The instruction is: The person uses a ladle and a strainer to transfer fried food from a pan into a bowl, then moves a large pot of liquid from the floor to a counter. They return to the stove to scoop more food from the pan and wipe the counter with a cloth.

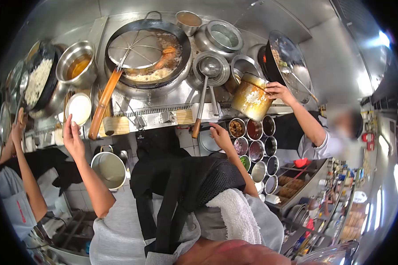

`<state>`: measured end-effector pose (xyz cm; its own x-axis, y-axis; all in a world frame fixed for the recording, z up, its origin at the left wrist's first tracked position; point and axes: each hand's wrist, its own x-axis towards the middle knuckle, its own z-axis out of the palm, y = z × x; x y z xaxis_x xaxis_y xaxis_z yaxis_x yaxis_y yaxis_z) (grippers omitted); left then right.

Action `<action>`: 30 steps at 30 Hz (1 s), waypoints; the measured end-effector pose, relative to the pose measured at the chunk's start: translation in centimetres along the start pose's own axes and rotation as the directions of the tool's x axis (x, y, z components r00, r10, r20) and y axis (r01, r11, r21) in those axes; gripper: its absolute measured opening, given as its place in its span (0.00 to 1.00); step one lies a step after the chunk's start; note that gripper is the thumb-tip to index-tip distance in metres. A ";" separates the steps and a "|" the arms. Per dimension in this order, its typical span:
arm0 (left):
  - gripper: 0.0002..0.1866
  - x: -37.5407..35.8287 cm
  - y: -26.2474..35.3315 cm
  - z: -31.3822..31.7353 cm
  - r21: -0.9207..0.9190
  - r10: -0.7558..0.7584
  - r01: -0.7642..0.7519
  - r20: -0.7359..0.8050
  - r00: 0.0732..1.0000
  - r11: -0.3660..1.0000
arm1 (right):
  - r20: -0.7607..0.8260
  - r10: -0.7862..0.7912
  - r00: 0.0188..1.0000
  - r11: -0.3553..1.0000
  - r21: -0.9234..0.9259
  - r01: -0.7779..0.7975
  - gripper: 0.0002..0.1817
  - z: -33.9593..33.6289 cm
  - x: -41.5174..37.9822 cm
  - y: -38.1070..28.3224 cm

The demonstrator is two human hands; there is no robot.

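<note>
My left hand (73, 140) is raised at the stove's edge, fingers stretched out against the near rim of a white bowl (80, 106); no grip on it shows. My right hand (221, 134) hangs by the counter edge, fingers loosely apart, just right of a ladle's wooden handle (197, 128). The ladle's metal bowl (210, 67) rests in a perforated strainer (219, 80). Ahead, a large wok (188, 59) holds bubbling oil with pale and orange food. Across it lies a round mesh skimmer (135, 48), its bamboo handle (107, 101) reaching toward me.
At right, a co-worker's hand (281, 92) holds a stained metal pot (252, 98) near another wok (292, 62). Several ingredient tins (255, 151) stand below. At left, another person's hands (18, 126) are by a wok of rice (39, 81). A bucket (94, 165) stands below.
</note>
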<state>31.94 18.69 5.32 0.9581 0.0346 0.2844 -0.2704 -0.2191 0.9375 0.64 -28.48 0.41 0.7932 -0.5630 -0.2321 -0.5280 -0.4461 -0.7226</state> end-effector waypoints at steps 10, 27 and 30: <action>0.18 -2.0 -0.2 0.8 -0.029 -0.103 0.102 -0.041 0.994 0.994 | 0.120 0.096 0.988 0.978 0.171 -0.116 0.17 -1.1 1.9 2.4; 0.19 -0.1 1.6 0.7 0.034 -0.068 0.069 -0.028 0.997 0.997 | 0.467 0.299 0.832 0.358 0.753 -0.552 0.29 7.2 4.2 2.6; 0.18 0.2 0.8 1.4 0.239 -0.050 0.025 0.099 0.994 0.971 | 0.353 0.310 0.883 0.335 0.828 -0.449 0.18 7.8 4.4 0.7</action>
<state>32.07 17.16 5.88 0.9751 -0.0511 0.2156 -0.2155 -0.4448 0.8693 6.14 -25.82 -6.18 0.6435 -0.3896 -0.6589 -0.2817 0.6798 -0.6771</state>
